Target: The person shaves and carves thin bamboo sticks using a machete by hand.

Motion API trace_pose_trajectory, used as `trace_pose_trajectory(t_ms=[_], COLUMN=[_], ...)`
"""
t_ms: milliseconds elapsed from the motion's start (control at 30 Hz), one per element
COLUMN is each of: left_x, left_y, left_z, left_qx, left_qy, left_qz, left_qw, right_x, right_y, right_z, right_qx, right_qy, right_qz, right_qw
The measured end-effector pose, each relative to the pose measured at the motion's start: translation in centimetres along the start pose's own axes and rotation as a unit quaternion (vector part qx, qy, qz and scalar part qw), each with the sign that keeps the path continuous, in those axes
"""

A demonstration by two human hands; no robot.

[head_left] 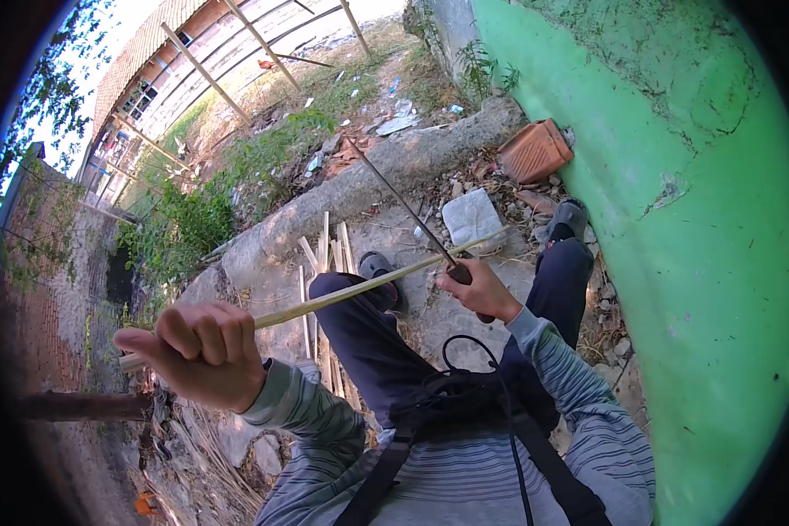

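My left hand [206,351] is closed around one end of a long pale bamboo strip [368,286], which slants up to the right across my knees. A long dark knife [403,206] is gripped by its handle in my right hand [478,289], its thin blade pointing up and to the left. Near my right hand the strip passes beside the base of the blade; whether they touch, I cannot tell. The far end of the strip reaches a little past that hand.
Split bamboo pieces [326,254] lie on the ground by my left foot. Ahead are a white block [472,219] and an orange hollow brick [536,152]. A low stone ledge [324,197] crosses in front, and a green wall [675,263] stands at the right.
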State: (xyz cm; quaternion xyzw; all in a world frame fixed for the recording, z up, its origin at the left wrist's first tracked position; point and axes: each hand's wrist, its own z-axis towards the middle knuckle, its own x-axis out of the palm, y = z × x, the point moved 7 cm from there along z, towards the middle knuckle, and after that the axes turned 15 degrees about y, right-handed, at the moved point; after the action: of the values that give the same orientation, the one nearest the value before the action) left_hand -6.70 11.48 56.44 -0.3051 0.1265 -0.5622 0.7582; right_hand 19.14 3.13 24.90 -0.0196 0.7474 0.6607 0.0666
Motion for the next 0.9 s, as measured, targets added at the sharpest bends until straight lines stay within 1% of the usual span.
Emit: trace_pose_trajectory(t_ms=[100,167,200,267,300,367,433,467,500,533,567,600,633,667,700,767,833,900], left_x=[-0.2,-0.3,0.0,-0.2,-0.1,1.0,1.5,2.0,2.6,2.4,2.2,2.7,2.8,2.9,3.2,3.1,3.2,3.6], left_y=[2.9,5.4,6.0,7.0,7.3,7.4,7.7,7.8,7.8,8.0,8.0,8.2,8.2,8.2,8.6,8.6,8.5,8.4], left_z=[2.2,3.3,3.8,4.2,4.5,5.4,6.0,6.3,6.6,6.8,6.8,7.0,7.2,7.3,7.4,7.4,7.1,7.0], left_qx=[-0.057,-0.100,-0.100,-0.129,-0.132,-0.108,-0.107,-0.103,-0.105,-0.117,-0.128,-0.128,-0.121,-0.114,-0.114,-0.032,-0.019,-0.007], left_qy=[0.025,-0.008,-0.006,-0.055,-0.052,0.012,0.029,0.043,0.046,-0.018,-0.083,-0.079,-0.096,-0.113,-0.110,-0.126,-0.104,-0.083], left_qz=[-0.039,-0.050,-0.050,-0.011,-0.010,-0.024,-0.031,-0.039,-0.038,-0.014,0.010,0.010,0.031,0.052,0.051,0.026,0.024,0.022], left_qw=[0.997,0.994,0.994,0.990,0.990,0.994,0.993,0.993,0.993,0.993,0.988,0.989,0.987,0.986,0.986,0.991,0.994,0.996], right_x=[-0.4,-0.3,0.0,0.3,0.4,1.0,1.6,2.2,2.9,3.0,3.5,3.9,4.4,4.5,4.6,4.9,5.2,5.1], right_y=[2.9,4.3,5.2,6.5,7.0,8.7,10.4,10.9,11.3,12.2,13.1,13.9,14.8,15.8,16.6,18.8,19.9,20.6], right_z=[-1.4,-2.2,-2.7,-3.5,-3.8,-4.4,-4.9,-5.3,-5.7,-5.8,-6.0,-6.2,-6.4,-6.5,-6.6,-6.9,-7.1,-7.1], right_qx=[-0.005,-0.016,-0.025,-0.031,-0.032,-0.080,-0.100,-0.051,-0.002,-0.005,-0.012,-0.020,-0.026,-0.044,-0.046,-0.084,-0.098,-0.120], right_qy=[0.046,0.052,0.055,0.066,0.064,0.083,0.095,0.132,0.168,0.166,0.184,0.201,0.217,0.220,0.218,0.237,0.239,0.209], right_qz=[-0.022,-0.007,0.013,0.033,0.037,0.037,0.034,0.124,0.211,0.213,0.247,0.281,0.314,0.292,0.292,0.237,0.229,0.169], right_qw=[0.999,0.998,0.998,0.997,0.997,0.993,0.990,0.982,0.963,0.963,0.951,0.938,0.924,0.930,0.930,0.938,0.939,0.956])
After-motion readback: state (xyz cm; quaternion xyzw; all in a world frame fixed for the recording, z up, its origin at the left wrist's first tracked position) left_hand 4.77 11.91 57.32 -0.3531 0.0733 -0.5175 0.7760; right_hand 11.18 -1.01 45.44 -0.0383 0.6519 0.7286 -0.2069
